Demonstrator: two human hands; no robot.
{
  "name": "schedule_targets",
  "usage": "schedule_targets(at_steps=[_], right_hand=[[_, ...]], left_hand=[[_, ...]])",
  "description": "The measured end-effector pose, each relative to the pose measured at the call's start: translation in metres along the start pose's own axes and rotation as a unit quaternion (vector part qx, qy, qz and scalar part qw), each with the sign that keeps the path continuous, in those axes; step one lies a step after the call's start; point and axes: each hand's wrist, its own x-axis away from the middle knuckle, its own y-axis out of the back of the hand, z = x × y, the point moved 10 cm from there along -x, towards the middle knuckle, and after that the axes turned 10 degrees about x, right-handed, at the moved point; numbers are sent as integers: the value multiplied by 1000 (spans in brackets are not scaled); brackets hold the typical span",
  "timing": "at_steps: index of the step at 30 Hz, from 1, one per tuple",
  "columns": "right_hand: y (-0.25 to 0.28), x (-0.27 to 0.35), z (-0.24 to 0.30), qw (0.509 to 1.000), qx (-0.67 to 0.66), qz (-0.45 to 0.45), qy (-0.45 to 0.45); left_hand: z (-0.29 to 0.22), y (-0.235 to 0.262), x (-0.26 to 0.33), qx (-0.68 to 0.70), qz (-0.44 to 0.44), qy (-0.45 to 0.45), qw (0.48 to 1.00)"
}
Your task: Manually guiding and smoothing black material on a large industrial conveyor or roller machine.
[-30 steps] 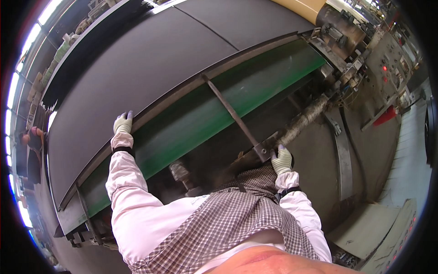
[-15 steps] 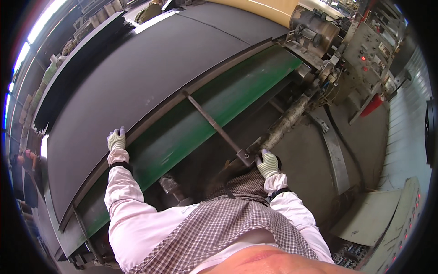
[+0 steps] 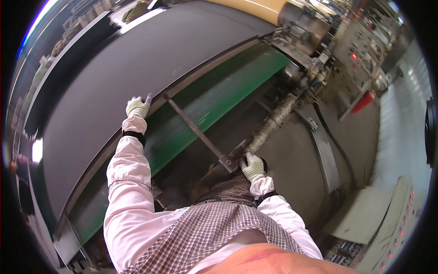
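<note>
Left hand (image 3: 137, 108) on dark sheet (image 3: 114, 82) by near edge, fingers loosely spread, grasping nothing. Sheet above green belt (image 3: 223, 101). Right hand (image 3: 253, 168) beside bar (image 3: 197, 130); cannot tell grip. Step likely steadying sheet; next move calls for light contact.

Dim, uneven light, fisheye-bent edges
Bright strip (image 3: 38, 20), upper left; glare on the pale wall (image 3: 405, 121), right; blur softens machinery (image 3: 306, 28), upper right.

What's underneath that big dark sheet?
Along the near edge of the dark sheet, a metal rail shows, with a long green surface lower down. Whatever lies beneath the rest is covered and cannot be seen.
</note>
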Motion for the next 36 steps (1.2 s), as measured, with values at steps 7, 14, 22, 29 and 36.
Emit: schedule_targets(at_steps=[7,14,22,29,36], right_hand=[[0,-3,-1,999,31,34,-13],[11,0,2,1000,10,11,0],[-1,2,0,998,34,-43,31],[-20,7,-30,995,90,-32,-9],[-29,13,-48,990,136,-23,-17]], left_hand=[[-115,-11,-31,22,43,-62,997],[-38,-43,-49,153,19,-93,984],[242,34,129,-23,-14,110,994],[196,27,89,32,-109,179,977],[136,15,53,199,-46,-12,979]])
